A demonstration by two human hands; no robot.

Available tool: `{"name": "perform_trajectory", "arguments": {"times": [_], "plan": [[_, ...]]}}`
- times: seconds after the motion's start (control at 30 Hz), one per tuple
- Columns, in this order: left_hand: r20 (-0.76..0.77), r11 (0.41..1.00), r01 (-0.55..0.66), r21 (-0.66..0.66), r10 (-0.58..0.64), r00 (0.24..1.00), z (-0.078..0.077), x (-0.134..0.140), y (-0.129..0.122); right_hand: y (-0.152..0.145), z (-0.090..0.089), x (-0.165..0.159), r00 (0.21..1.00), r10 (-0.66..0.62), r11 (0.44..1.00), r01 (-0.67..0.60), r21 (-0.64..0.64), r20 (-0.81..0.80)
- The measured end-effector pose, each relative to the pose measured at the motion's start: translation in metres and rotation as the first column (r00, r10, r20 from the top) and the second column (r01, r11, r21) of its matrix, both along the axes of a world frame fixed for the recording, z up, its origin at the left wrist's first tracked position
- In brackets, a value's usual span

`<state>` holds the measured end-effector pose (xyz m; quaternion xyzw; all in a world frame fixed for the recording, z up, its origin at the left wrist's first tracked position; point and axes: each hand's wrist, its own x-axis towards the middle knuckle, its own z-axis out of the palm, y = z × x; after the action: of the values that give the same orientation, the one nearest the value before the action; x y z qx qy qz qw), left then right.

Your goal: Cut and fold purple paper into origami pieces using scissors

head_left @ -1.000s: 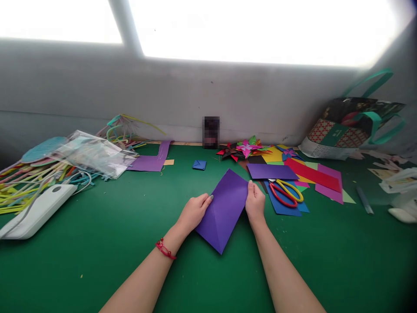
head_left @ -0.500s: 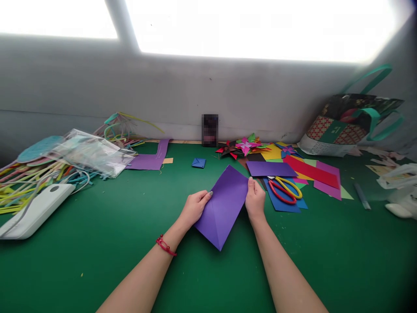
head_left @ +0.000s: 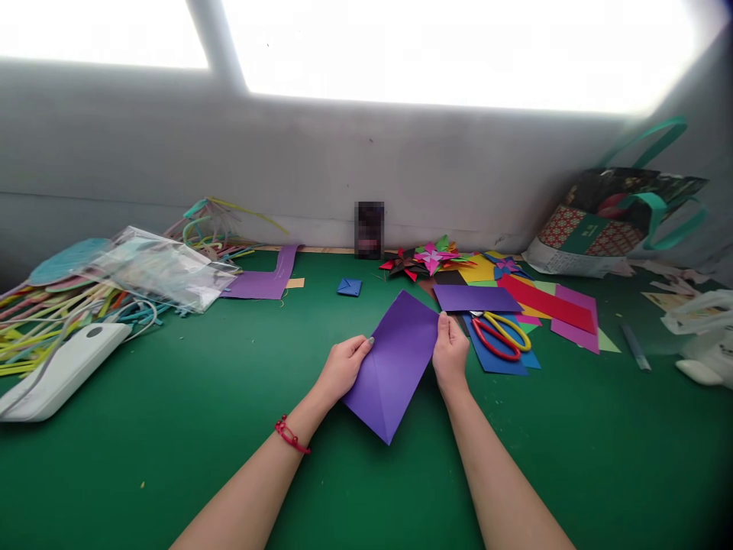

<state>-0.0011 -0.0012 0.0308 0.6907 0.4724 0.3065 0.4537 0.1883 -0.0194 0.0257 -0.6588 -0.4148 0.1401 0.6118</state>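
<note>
Between my hands is a square of purple paper, turned corner-up and tilted, with faint crease lines running across it. My left hand pinches its left edge, thumb on top. The right edge is gripped by my right hand, whose thumb also lies on the front; the fingers behind the sheet are hidden. A red bead bracelet circles my left wrist. Just right of my right hand are scissors with red and yellow handles, lying on blue paper.
Folded paper stars, a purple strip, a red strip and a small blue folded piece lie beyond my hands. A white power strip and a clear plastic bag are at left; a patterned bag stands at right.
Almost nothing differs. The purple paper and my right hand have shifted very slightly to the right; both hands keep the same grip.
</note>
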Motion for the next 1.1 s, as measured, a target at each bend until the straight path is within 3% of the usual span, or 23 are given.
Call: {"name": "perform_trajectory", "arguments": {"times": [0.2, 0.33, 0.43, 0.63, 0.7, 0.83, 1.1], "plan": [[0.026, 0.998, 0.064, -0.006, -0.064, 0.998, 0.000, -0.003, 0.001, 0.002, -0.002, 0.005, 0.997, 0.052, 0.999, -0.053, -0.010, -0.053], [0.158, 0.980, 0.061, -0.191, -0.031, 0.987, -0.002, -0.005, 0.003, 0.002, 0.000, 0.003, 0.982, 0.175, 0.984, -0.176, -0.007, -0.065], [0.253, 0.959, 0.060, -0.277, 0.013, 0.967, -0.002, -0.005, 0.005, 0.000, 0.001, -0.004, 0.930, 0.356, 0.932, -0.361, -0.042, -0.089], [0.297, 0.967, 0.021, -0.253, 0.057, 0.953, 0.002, -0.006, 0.006, -0.004, 0.001, -0.021, 0.794, 0.597, 0.784, -0.608, -0.127, -0.118], [0.292, 0.953, 0.013, -0.302, 0.079, 0.953, 0.000, -0.007, 0.007, -0.005, 0.001, -0.024, 0.770, 0.630, 0.758, -0.638, -0.137, -0.100], [0.361, 0.912, 0.050, -0.408, 0.111, 0.926, -0.003, -0.009, 0.009, -0.004, 0.000, -0.024, 0.781, 0.619, 0.768, -0.624, -0.146, -0.082], [0.515, 0.808, 0.299, -0.508, 0.006, 0.857, -0.004, -0.020, 0.014, -0.002, -0.003, -0.017, 0.749, 0.649, 0.732, -0.662, -0.159, -0.134]]}}
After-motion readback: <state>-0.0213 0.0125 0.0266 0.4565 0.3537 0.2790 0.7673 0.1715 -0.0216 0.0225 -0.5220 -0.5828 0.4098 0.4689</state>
